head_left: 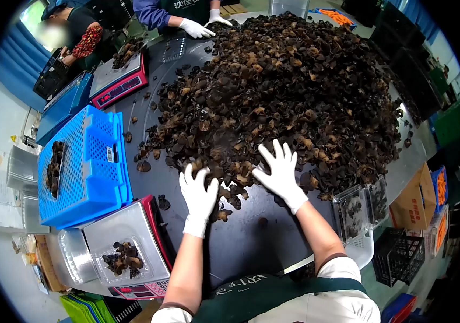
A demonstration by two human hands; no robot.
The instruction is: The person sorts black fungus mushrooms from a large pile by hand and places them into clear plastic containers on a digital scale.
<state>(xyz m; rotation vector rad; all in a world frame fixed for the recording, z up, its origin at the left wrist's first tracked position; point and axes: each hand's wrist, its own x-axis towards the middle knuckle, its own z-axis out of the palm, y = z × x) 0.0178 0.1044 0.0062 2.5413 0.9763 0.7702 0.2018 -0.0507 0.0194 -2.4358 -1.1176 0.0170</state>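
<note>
A large heap of dark brown wood ear mushrooms (273, 91) covers much of the dark table (235, 242). My left hand (198, 198), in a white glove, is at the heap's near edge with its fingers apart, touching or just above some mushrooms. My right hand (280, 175), gloved in white too, lies spread on the front of the heap. Neither hand grips anything that I can see. Between them a few loose mushrooms (232, 198) lie on the table. Left of my left hand, a clear plastic tray with mushrooms (124, 260) sits on a scale (146, 223).
A blue crate (109, 183) with a filled tray on top stands at the left, and another scale (119, 86) beyond it. Clear trays (351, 212) are by my right arm. Across the table are a co-worker's gloved hands (197, 28); another person works at far left.
</note>
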